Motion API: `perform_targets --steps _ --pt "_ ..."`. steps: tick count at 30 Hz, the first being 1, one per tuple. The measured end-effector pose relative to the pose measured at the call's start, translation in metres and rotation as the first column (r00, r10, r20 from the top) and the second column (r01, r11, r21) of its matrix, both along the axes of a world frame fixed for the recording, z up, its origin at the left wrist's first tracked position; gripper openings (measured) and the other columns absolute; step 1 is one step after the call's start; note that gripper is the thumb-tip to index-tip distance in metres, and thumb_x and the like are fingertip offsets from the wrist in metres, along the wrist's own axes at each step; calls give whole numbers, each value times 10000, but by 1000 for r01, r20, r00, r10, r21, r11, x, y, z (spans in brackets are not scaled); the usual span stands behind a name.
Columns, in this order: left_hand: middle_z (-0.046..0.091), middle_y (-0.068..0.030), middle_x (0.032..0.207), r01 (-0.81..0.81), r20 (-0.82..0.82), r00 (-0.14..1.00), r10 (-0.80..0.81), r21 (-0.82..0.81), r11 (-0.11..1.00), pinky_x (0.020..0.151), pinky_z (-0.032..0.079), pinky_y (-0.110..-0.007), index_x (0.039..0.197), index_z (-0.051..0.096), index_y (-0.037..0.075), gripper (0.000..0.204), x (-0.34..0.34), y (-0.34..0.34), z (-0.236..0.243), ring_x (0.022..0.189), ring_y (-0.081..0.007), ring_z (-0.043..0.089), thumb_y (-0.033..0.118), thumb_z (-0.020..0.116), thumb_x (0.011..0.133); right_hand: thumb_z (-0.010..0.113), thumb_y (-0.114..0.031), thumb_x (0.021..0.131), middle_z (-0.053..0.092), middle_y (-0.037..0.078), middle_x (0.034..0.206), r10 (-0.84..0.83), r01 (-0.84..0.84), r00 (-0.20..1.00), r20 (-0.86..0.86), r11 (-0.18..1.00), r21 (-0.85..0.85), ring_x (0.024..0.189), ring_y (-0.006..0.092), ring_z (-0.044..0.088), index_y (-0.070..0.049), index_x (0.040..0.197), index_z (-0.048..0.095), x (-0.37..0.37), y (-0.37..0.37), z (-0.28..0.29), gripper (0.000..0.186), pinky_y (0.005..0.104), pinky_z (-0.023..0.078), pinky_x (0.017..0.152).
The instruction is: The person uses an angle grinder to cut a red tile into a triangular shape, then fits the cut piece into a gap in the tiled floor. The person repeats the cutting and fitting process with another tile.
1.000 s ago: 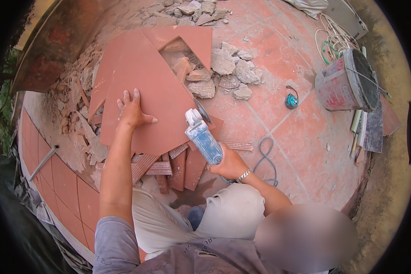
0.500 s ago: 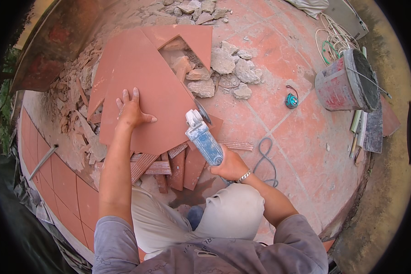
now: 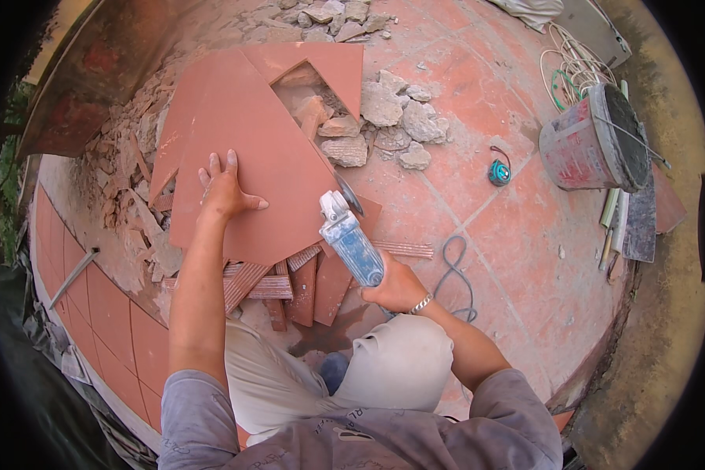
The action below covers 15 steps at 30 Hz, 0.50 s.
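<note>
A large terracotta tile with an angled edge lies over other tile pieces and rubble. My left hand rests flat on it, fingers spread. My right hand is wrapped round the body of a blue angle grinder with a pale metal head. Its cutting disc stands at the tile's right edge; whether it touches or is spinning I cannot tell. Cut tile strips lie under the tile's near side, in front of my knees. Beyond it is another tile piece with a notch cut out.
Broken concrete chunks lie right of the tiles, with more rubble at left. A teal tape measure sits on the dusty floor. At right stand a bucket of grey mortar and coiled hose. A grey cord loops beside my right arm.
Hardly anything differs. The grinder and my right hand have shifted very slightly; my left hand stays in place on the tile.
</note>
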<state>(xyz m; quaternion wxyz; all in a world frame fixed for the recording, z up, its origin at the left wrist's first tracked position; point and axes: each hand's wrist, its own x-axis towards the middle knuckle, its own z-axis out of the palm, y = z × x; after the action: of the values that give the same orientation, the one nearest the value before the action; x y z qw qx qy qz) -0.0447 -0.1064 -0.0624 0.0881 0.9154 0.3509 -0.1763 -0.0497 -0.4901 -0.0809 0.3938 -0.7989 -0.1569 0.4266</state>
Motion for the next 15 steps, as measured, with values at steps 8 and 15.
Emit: perform_targets --steps 8,15 --pt "117 -189 1772 -21 -7 1000 21 -1 1000 1179 393 -697 1701 216 202 1463 2 -3 3 1584 -557 127 357 1050 509 777 -305 723 726 282 1140 9 -9 1000 -15 1000 2 1035 446 713 -12 1392 533 0 -3 2 771 481 558 912" --pt "115 -187 1773 -14 -7 1000 15 14 1000 1193 386 -683 1702 213 209 1462 2 -2 1 1585 -555 125 360 1047 511 778 -320 716 733 285 1105 20 -20 1000 3 1000 -21 1009 445 721 -1 1379 545 -3 -6 -2 772 477 565 894"
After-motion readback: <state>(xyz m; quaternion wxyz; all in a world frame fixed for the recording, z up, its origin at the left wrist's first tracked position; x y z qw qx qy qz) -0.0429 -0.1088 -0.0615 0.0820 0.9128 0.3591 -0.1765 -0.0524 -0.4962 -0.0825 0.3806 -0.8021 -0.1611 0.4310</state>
